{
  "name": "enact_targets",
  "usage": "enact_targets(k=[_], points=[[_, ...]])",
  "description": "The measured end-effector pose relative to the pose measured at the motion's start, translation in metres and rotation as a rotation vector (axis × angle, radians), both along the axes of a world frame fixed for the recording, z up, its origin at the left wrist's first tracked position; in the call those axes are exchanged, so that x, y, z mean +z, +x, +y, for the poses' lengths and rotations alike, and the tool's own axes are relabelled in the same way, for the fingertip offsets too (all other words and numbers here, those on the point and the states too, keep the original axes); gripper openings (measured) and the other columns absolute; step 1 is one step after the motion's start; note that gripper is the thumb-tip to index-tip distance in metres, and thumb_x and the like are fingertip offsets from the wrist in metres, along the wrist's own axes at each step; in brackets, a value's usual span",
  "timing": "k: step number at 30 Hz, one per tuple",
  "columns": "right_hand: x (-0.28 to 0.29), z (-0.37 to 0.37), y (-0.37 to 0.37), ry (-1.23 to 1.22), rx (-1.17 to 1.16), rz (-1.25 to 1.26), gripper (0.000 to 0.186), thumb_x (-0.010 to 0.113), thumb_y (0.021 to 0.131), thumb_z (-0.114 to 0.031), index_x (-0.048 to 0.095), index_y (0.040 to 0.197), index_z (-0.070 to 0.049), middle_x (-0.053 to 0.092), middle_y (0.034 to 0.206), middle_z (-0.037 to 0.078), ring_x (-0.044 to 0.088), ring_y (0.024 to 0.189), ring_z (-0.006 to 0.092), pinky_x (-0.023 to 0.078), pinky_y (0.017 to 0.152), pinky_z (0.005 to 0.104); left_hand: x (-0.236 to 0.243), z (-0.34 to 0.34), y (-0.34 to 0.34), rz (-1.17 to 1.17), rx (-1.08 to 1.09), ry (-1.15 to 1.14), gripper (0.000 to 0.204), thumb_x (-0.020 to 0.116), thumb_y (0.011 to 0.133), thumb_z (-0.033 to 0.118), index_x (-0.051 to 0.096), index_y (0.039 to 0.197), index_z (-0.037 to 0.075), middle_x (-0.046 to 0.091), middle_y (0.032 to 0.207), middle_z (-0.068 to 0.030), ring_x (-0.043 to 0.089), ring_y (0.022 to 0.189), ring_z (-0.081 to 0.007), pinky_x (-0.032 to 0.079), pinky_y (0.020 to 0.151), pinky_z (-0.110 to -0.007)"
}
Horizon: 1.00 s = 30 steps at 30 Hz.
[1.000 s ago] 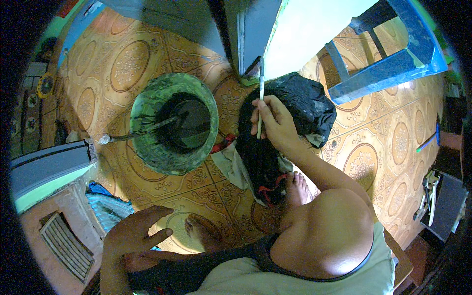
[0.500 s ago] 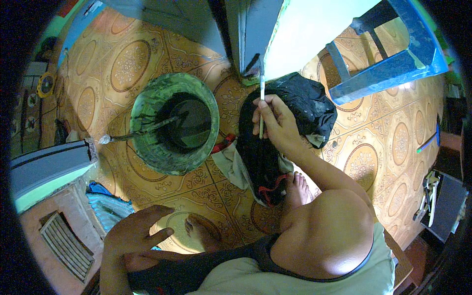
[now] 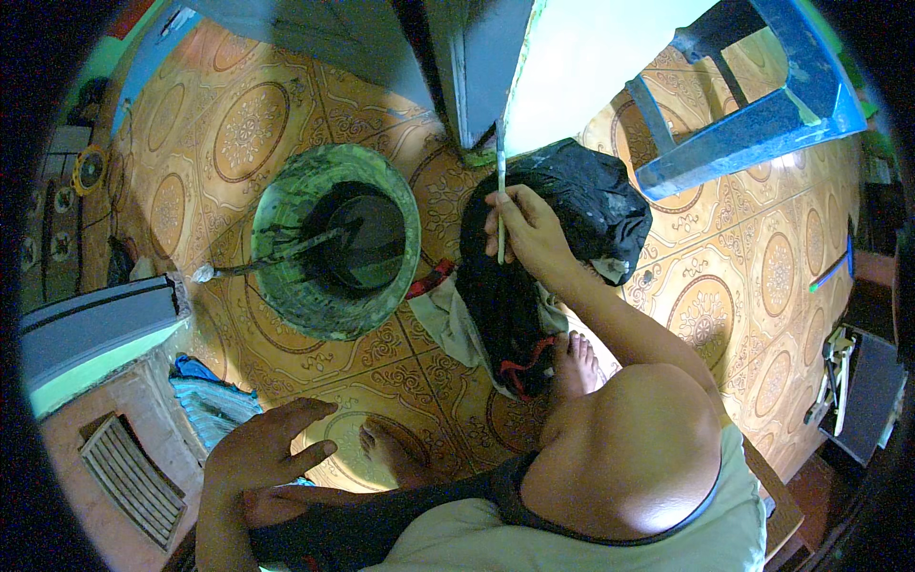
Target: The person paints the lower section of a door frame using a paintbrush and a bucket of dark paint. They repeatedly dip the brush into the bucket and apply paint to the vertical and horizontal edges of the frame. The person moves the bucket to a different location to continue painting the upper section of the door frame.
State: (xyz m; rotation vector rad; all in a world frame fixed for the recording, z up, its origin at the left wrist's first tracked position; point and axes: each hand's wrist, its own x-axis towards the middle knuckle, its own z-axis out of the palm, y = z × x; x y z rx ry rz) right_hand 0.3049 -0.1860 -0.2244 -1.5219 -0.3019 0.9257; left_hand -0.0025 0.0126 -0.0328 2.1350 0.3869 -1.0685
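Observation:
In the head view, my right hand (image 3: 524, 234) grips a slim pale-handled paintbrush (image 3: 501, 163), its tip at the grey-blue edge (image 3: 477, 71) of a post or frame beside a bright white face (image 3: 562, 62). Beneath that hand lies a black crumpled cloth or plastic bundle (image 3: 596, 210). My left hand (image 3: 257, 443) is open and empty at lower left, near my leg, fingers apart. A paint-smeared green bucket (image 3: 281, 301) stands left of my right hand, with dark liquid and a long stick or tool (image 3: 238, 267) leaning across its rim.
A blue plastic stool or chair (image 3: 753, 143) lies at upper right on patterned tiles (image 3: 777, 276). A dark box with light tools (image 3: 863, 381) is at far right. A blue ribbed cloth (image 3: 210, 400) and a low grey ledge (image 3: 100, 329) are at left. My bare feet (image 3: 577, 362) rest below.
My right hand with the brush has shifted very slightly left and down along the grey-blue edge. My left hand is almost still.

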Motion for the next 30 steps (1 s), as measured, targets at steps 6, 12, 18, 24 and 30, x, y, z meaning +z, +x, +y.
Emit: enact_targets(k=[6,12,18,24,30], points=[[0.024,-0.003,-0.012,0.068,-0.036,-0.1,0.027,0.045,0.107,-0.028,0.054,0.113,-0.004,0.061,0.079,0.003,0.061,0.058,0.0107,0.044,0.045,0.0223,0.0,0.002,-0.001,0.008,0.007,0.0,0.055,0.06,0.095,0.04,0.054,0.133,0.0,0.06,0.127,-0.0226,0.059,0.118,-0.0376,0.047,0.102,-0.042],[0.004,0.002,0.002,-0.012,0.004,0.019,0.027,0.045,0.107,-0.028,0.054,0.113,-0.004,0.06,0.079,0.003,0.061,0.059,0.0106,0.044,0.046,0.022,0.001,0.0,0.002,0.025,0.003,0.003,0.057,0.06,0.095,0.042,0.053,0.135,0.001,0.059,0.129,-0.0226,0.058,0.119,-0.0379,0.047,0.103,-0.042],[0.012,-0.008,-0.008,-0.008,-0.017,0.006,0.027,0.047,0.105,-0.029,0.055,0.109,-0.003,0.061,0.077,0.005,0.061,0.057,0.0136,0.047,0.048,0.0263,0.001,0.002,-0.002,0.008,-0.004,0.01,0.057,0.06,0.096,0.041,0.053,0.135,0.001,0.059,0.13,-0.0219,0.057,0.12,-0.0375,0.046,0.103,-0.043],[0.015,-0.001,-0.003,-0.002,-0.016,0.06,0.027,0.046,0.106,-0.029,0.054,0.111,-0.004,0.061,0.078,0.004,0.061,0.058,0.012,0.045,0.047,0.0244,0.002,-0.001,0.002,-0.019,0.004,-0.013,0.055,0.061,0.095,0.039,0.054,0.133,0.0,0.06,0.128,-0.0225,0.058,0.119,-0.0375,0.047,0.103,-0.043],[0.023,-0.009,-0.013,0.016,-0.009,-0.04,0.027,0.044,0.107,-0.028,0.054,0.113,-0.004,0.06,0.079,0.002,0.059,0.058,0.0104,0.043,0.047,0.0225,0.001,0.002,-0.002,-0.035,0.013,-0.012,0.054,0.061,0.095,0.038,0.054,0.132,-0.001,0.061,0.126,-0.0228,0.058,0.119,-0.0376,0.047,0.102,-0.043]])
